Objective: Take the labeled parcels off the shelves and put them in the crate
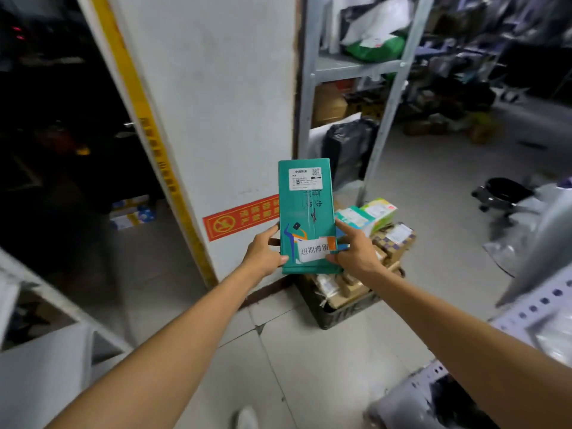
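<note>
A tall green parcel [306, 212] with a white shipping label at its top and a white sticker near its bottom is held out in front of me, upright. My left hand [263, 255] grips its lower left edge. My right hand [356, 252] grips its lower right edge, thumb on the sticker. Below and behind the parcel, on the floor, stands a dark crate [340, 314] piled with several labeled boxes [393, 239].
A white pillar [216, 119] with a red warning sign stands directly ahead. Metal shelving [383, 97] holding bagged parcels rises at the back right. White shelf frames flank me at the left [46, 305] and the lower right [532, 311]. A black wheeled stool [501, 190] sits on the tiled floor.
</note>
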Available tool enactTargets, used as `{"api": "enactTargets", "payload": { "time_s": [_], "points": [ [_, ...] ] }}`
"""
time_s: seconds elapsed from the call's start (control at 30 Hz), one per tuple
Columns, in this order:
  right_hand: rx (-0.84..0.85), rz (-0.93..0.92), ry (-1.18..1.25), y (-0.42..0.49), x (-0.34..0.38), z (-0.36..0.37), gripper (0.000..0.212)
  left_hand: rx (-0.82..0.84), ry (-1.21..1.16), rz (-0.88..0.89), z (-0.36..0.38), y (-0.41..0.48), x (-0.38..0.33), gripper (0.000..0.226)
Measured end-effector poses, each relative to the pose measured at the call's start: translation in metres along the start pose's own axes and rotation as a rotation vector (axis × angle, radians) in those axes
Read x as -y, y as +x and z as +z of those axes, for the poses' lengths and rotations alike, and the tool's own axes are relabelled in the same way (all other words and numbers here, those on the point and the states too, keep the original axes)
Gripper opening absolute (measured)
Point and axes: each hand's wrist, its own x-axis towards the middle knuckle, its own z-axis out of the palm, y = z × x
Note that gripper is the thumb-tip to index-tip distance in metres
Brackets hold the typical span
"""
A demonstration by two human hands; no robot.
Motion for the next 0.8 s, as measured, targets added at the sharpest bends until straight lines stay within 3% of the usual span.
{"api": "enactTargets", "payload": {
  "time_s": [0.33, 0.53, 0.8],
  "points": [
    [-0.243, 0.2, 0.03, 0.087, -0.033, -0.056, 0.08, 0.296, 0.105, 0.162, 0.066, 0.152, -0.054, 0.075],
    [-0.416, 0.33, 0.066, 0.121, -0.058, -0.079, 0.077, 0.515, 0.164, 0.159, 0.119, 0.226, -0.08, 0.077],
    [-0.509, 0.486, 0.114, 0.19, -0.117, -0.143, 0.079, 0.663, 0.239, 0.2, 0.221, 0.319, -0.114, 0.073]
  ]
}}
